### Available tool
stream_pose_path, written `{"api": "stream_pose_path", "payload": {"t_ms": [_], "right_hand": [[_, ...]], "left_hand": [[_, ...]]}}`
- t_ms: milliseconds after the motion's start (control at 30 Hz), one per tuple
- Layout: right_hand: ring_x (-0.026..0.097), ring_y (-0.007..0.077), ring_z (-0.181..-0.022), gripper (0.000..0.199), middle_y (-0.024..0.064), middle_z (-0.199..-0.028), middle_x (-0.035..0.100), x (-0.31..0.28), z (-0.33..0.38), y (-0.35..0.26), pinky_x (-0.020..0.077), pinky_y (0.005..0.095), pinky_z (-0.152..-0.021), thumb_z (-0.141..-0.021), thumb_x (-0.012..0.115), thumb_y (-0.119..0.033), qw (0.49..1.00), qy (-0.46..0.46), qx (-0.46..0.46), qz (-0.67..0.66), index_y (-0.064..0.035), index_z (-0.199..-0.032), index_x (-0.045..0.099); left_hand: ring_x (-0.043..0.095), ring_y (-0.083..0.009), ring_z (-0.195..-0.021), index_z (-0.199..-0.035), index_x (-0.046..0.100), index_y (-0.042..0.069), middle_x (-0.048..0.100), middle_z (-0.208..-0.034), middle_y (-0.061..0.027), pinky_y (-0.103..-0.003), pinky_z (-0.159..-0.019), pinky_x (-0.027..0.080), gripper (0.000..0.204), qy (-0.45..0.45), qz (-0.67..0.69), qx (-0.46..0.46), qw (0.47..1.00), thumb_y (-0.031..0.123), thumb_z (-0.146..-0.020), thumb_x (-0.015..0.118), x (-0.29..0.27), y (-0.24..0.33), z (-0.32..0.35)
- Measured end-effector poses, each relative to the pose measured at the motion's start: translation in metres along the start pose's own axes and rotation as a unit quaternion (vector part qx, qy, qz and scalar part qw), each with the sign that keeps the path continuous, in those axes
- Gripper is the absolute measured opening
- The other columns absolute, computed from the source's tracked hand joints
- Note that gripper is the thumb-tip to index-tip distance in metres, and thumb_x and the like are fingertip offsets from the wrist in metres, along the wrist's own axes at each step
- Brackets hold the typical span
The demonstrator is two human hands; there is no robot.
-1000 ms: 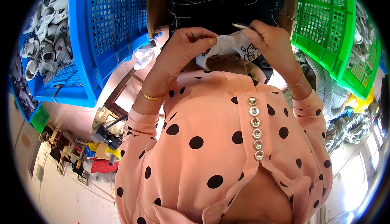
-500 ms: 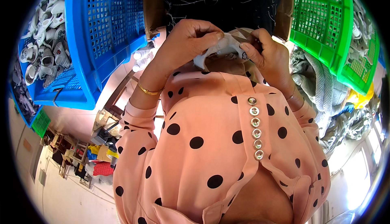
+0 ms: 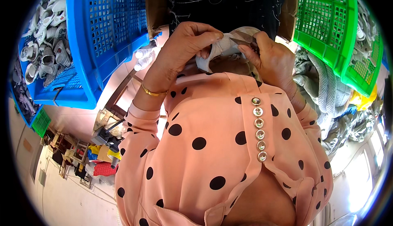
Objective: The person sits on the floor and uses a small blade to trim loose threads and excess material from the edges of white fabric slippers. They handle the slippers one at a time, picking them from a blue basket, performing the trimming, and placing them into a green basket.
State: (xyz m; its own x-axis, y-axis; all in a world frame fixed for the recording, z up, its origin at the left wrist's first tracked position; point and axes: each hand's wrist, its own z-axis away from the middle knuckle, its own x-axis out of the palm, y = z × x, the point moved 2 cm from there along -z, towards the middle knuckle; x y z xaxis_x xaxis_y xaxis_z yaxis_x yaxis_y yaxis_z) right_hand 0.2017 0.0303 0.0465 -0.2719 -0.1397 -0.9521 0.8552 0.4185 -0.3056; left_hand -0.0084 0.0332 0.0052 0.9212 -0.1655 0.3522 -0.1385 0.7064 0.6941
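Close to my lap, I have a small white shoe upper (image 3: 221, 48) held up in front of my shirt. My left hand (image 3: 189, 41) pinches its left edge between thumb and curled fingers. In my right hand (image 3: 273, 56) is a pair of small scissors (image 3: 244, 41), fingers closed round the handle. Their pointed metal blades lie against the upper's top edge, pointing toward my left hand. The fingers of the right hand hide most of the handle. Whether the blades are cutting a thread, I cannot tell.
At the left stands a blue plastic crate (image 3: 108, 29) with several white shoe uppers (image 3: 45, 58). A green crate (image 3: 323, 25) with more uppers stands at the right, above grey fabric pieces (image 3: 323, 87). Loose threads lie on the dark surface (image 3: 225, 11) ahead.
The blades now show more plainly across the upper's top edge. My right hand has turned slightly and shifted right, and the upper has turned a little between my hands.
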Motion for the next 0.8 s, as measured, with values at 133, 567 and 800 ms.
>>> {"api": "stream_pose_path", "payload": {"t_ms": [133,567,800], "right_hand": [[0.059,0.0217,-0.047,0.041,0.0027,-0.062,0.060,0.0026,0.0025,-0.0022,0.0444,0.0314,-0.042,-0.085,0.064,-0.051,1.000,0.005,0.010,0.006,-0.0103,-0.084,0.057],[0.054,0.0218,-0.043,0.043,0.0029,-0.055,0.054,0.0058,0.0059,-0.0045,0.0419,0.0313,-0.042,-0.084,0.065,-0.052,0.999,0.036,0.000,0.029,-0.0117,-0.075,0.052],[0.055,0.0229,-0.045,0.043,0.0019,-0.057,0.056,0.0057,0.0088,-0.0066,0.0439,0.0331,-0.049,-0.085,0.063,-0.053,0.999,0.018,0.039,0.009,-0.0116,-0.077,0.052]], "left_hand": [[0.055,-0.0040,-0.056,-0.098,0.072,0.000,0.066,-0.072,-0.0024,-0.016,-0.053,0.043,0.023,0.008,0.008,-0.004,1.000,0.019,-0.086,0.069,0.0003,-0.0005,0.0020],[0.054,-0.0037,-0.056,-0.097,0.073,0.001,0.066,-0.072,-0.0020,-0.016,-0.054,0.043,0.022,0.028,0.009,0.001,1.000,0.020,-0.086,0.069,0.0021,-0.0016,0.0060],[0.054,-0.0034,-0.057,-0.097,0.072,0.000,0.066,-0.073,-0.0022,-0.016,-0.054,0.043,0.022,0.023,0.011,0.004,1.000,0.019,-0.086,0.068,0.0039,0.0010,0.0079]]}}
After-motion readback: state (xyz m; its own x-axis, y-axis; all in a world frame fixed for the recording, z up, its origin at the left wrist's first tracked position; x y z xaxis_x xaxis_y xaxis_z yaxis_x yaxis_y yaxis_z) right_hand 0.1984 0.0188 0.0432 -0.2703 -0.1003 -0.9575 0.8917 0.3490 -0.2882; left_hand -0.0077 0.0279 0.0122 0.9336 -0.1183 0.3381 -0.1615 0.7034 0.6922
